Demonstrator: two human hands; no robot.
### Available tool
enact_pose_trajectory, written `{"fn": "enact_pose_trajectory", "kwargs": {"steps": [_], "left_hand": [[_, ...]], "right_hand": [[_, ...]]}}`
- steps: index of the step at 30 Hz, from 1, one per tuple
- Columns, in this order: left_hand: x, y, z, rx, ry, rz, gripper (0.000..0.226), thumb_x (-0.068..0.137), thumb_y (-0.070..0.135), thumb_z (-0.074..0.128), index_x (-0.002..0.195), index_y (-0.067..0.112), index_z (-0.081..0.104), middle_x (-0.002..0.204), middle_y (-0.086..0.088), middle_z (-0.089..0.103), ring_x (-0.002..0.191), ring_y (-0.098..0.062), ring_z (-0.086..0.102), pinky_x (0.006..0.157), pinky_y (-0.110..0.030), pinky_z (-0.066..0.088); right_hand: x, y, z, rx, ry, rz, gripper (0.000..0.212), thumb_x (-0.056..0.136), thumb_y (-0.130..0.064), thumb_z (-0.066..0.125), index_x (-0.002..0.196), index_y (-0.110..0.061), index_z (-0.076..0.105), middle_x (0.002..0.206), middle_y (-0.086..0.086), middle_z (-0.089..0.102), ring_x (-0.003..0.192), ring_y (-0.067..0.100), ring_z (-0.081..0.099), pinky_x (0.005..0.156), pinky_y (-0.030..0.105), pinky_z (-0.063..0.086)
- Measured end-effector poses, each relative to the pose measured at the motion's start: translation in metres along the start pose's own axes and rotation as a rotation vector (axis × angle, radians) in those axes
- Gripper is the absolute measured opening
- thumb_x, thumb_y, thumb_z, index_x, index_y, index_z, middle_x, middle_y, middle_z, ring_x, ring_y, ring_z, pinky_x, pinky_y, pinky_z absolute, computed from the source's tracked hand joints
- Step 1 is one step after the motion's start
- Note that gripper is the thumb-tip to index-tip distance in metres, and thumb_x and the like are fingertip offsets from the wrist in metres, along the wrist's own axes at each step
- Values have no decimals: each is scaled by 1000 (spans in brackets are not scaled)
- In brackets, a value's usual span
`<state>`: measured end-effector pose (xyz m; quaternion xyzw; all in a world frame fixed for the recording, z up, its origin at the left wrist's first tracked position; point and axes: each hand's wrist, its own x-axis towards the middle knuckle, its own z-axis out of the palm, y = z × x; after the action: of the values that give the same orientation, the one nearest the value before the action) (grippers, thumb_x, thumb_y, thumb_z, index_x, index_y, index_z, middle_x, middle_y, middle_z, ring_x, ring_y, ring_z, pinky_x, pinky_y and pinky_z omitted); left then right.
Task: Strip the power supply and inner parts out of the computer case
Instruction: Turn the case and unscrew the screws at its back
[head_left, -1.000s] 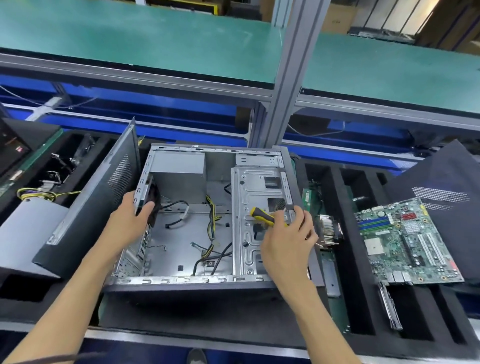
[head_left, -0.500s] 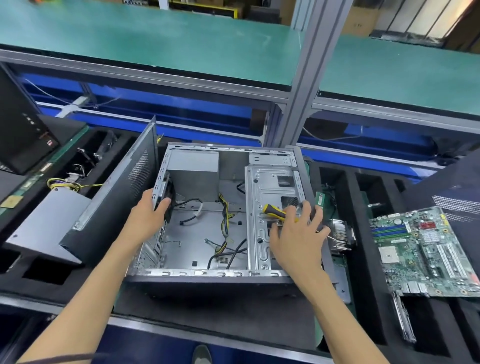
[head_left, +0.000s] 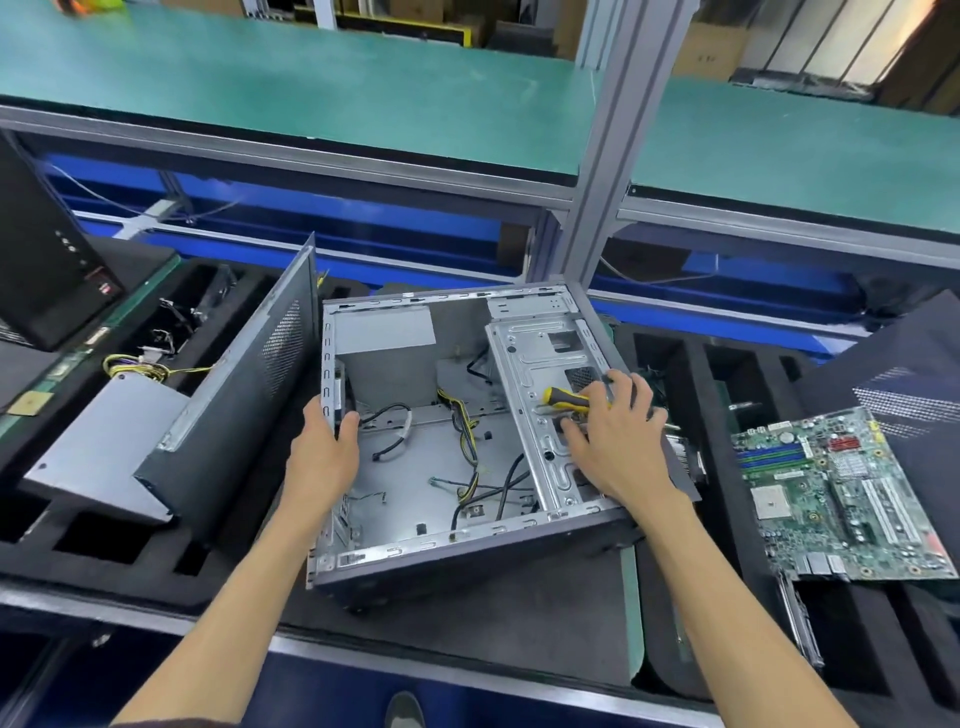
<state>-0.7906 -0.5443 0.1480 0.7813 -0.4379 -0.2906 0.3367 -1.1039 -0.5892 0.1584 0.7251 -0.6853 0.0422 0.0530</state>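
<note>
An open grey computer case (head_left: 467, 551) lies on its side in front of me, turned a little counter-clockwise. A grey power supply (head_left: 384, 332) sits in its far left corner, and loose black and yellow cables (head_left: 467, 436) lie on the floor of the case. My left hand (head_left: 324, 452) grips the case's left rear wall. My right hand (head_left: 613, 441) rests on the silver drive cage (head_left: 540, 374) with a yellow and black screwdriver (head_left: 563, 399) held under its fingers.
A removed side panel (head_left: 244, 395) leans left of the case over another grey power supply (head_left: 98, 447). A green motherboard (head_left: 841, 488) lies at right on black foam trays. A heatsink (head_left: 688, 457) peeks out behind my right hand. A metal post (head_left: 613, 156) rises behind.
The case has swung counter-clockwise, its near right corner lifted towards the right. Both hands kept their hold and moved with it. The camera view shifted left.
</note>
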Motion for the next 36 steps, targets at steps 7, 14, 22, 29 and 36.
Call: {"fn": "enact_pose_trajectory", "kwargs": {"steps": [7,14,22,29,36], "left_hand": [[-6,5,1,19,21,-21,50,105,36,43,147,11,33,130,-16,59,114,-41,56,97,-54,47],[-14,14,-2,-46,73,93,66,104,20,47,160,17,13,159,-13,24,136,-31,40,112,-45,36],[-17,12,-2,101,186,498,34,95,7,61,127,17,64,158,-12,31,150,-27,23,121,-42,20],[20,1,-22,10,-170,740,19,98,16,59,84,17,72,78,12,72,93,-19,68,90,-34,50],[34,-12,-19,44,-218,676,54,100,28,47,47,17,56,54,-4,58,90,-19,50,79,-21,36]], "right_hand": [[3,1,-6,123,13,49,48,90,-50,56,119,-11,50,143,8,37,136,33,29,104,53,33],[-3,-2,-14,300,223,119,45,93,-46,60,112,-5,53,120,13,50,118,34,41,110,53,24],[-53,-42,-23,541,634,344,33,92,-41,54,104,-10,55,106,9,56,106,30,45,96,52,34],[-89,-100,-2,534,678,331,28,86,-34,54,99,-10,59,114,6,57,112,30,47,102,52,33],[-81,-110,8,485,718,270,21,84,-32,58,94,-14,60,97,-2,59,99,24,51,96,49,37]]}}
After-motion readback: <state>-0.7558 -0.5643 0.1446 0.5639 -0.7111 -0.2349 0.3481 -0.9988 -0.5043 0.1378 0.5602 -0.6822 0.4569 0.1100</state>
